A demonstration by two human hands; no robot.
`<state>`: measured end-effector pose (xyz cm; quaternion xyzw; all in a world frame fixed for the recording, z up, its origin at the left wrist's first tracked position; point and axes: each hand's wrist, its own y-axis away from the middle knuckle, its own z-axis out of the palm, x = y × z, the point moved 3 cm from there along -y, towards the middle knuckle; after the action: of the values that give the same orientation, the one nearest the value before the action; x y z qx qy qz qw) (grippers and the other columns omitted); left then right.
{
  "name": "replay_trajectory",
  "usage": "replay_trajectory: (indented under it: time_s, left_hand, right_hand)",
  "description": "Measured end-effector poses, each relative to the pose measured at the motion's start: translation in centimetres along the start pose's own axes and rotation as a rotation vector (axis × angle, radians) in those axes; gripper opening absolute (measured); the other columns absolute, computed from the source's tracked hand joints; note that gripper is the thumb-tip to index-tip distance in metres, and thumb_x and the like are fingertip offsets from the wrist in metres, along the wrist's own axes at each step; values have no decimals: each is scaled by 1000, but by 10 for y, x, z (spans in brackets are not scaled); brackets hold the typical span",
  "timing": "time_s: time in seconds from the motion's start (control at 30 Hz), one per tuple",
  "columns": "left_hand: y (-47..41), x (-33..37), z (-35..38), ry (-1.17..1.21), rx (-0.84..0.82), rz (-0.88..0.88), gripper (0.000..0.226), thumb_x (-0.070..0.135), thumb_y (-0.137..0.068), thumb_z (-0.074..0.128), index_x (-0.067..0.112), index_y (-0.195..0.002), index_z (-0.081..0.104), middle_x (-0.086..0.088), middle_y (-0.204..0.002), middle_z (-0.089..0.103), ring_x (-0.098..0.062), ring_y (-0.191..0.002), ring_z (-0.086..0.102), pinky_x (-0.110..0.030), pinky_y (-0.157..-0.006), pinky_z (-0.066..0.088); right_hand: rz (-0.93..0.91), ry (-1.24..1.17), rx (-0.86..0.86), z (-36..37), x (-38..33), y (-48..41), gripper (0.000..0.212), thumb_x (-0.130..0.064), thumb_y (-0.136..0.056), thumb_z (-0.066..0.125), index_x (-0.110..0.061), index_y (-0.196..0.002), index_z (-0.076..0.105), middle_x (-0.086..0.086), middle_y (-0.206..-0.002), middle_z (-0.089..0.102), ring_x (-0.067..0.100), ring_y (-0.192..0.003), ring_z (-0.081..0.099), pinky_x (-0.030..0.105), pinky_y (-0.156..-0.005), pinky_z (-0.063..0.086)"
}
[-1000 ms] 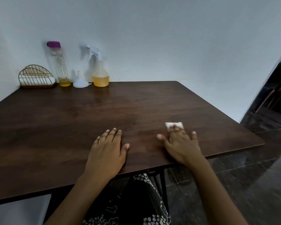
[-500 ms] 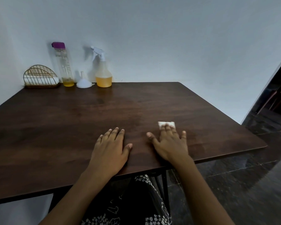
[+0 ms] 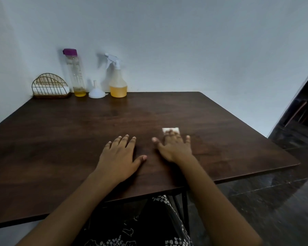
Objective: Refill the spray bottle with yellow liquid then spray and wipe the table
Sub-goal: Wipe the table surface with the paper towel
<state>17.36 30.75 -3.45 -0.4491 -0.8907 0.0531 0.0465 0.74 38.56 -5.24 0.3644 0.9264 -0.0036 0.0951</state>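
White wipe lies on the table under the right hand, its fingers straight and spread, a press suited to dragging it, while the left hand rests flat and empty, likely bracing. The spray bottle, yellow at its base, stands by the far wall; most of the wipe hides beneath those fingers.

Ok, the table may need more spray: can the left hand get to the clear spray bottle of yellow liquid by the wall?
Probably, with a stretch: the left hand lies flat, holding nothing, and bare dark wooden table runs from it to the spray bottle; the white funnel stands aside.
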Motion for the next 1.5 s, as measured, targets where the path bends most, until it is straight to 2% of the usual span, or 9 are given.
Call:
replay_trajectory:
  time_s: [0.13,0.33,0.5,0.6,0.77,0.97,1.2,1.37,1.5]
  left_hand:
    - [-23,-19,-10,-47,-76,2,78,67,-88,30,23,-150,11,-4,-159,10,-22,-145,11,-42,-115,16]
    - [-52,-48,-9,-12,-138,-23,79,70,-87,28,24,-149,16,-4,-158,16,-23,-144,17,-44,-113,21]
    - [-69,-75,-3,-28,-173,-120,73,67,-89,28,26,-149,19,-5,-157,19,-26,-143,20,-47,-111,25]
    - [-71,-83,2,2,-194,-156,74,69,-88,26,27,-149,18,-5,-157,18,-27,-143,19,-48,-110,26]
    - [-69,-87,10,41,-163,-165,73,70,-87,22,31,-149,16,-3,-159,13,-25,-145,14,-48,-113,20]
    - [-69,-89,13,41,-151,-164,74,72,-86,20,32,-149,14,-1,-159,11,-23,-145,12,-47,-114,17]
    - [-72,-92,13,58,-164,-169,76,74,-84,20,34,-148,14,-1,-159,9,-23,-146,10,-51,-113,14]
    - [-74,-94,16,59,-166,-182,77,76,-82,19,36,-148,13,0,-159,8,-22,-146,9,-50,-113,13]
    - [-75,-97,18,58,-160,-174,78,77,-81,18,37,-148,14,1,-159,9,-21,-146,9,-50,-113,14]
  right_hand:
    - [-92,2,-53,3,-7,-6,80,-70,-88,9,-21,-150,-1,-5,-159,-6,12,-145,-8,51,-111,-15]
    - [144,-2,-59,-18,45,-22,82,-70,-89,9,-17,-151,-2,-1,-159,-8,15,-145,-10,53,-112,-12]
    - [-101,8,-82,7,-38,-33,85,-73,-86,9,-19,-150,-2,-2,-159,-8,15,-145,-11,50,-111,-16]
    - [-76,7,-73,2,-22,-42,82,-72,-87,7,-21,-150,-2,-5,-158,-8,12,-145,-11,52,-110,-16]
    - [126,9,-58,-12,13,-53,85,-72,-87,8,-17,-150,-4,0,-158,-9,16,-145,-12,52,-111,-14]
    - [-73,5,-89,5,-50,-66,85,-73,-85,7,-19,-150,-3,-2,-158,-9,15,-145,-12,52,-109,-18]
    - [144,8,-76,-18,23,-78,83,-72,-87,7,-19,-150,-2,-2,-159,-9,16,-145,-10,54,-111,-13]
    - [-49,15,-104,2,-45,-88,85,-74,-85,7,-20,-150,-2,-1,-158,-8,17,-145,-10,51,-110,-17]
    - [2,9,-92,-11,-11,-102,80,-71,-88,7,-22,-150,0,-4,-159,-6,15,-146,-7,54,-110,-16]
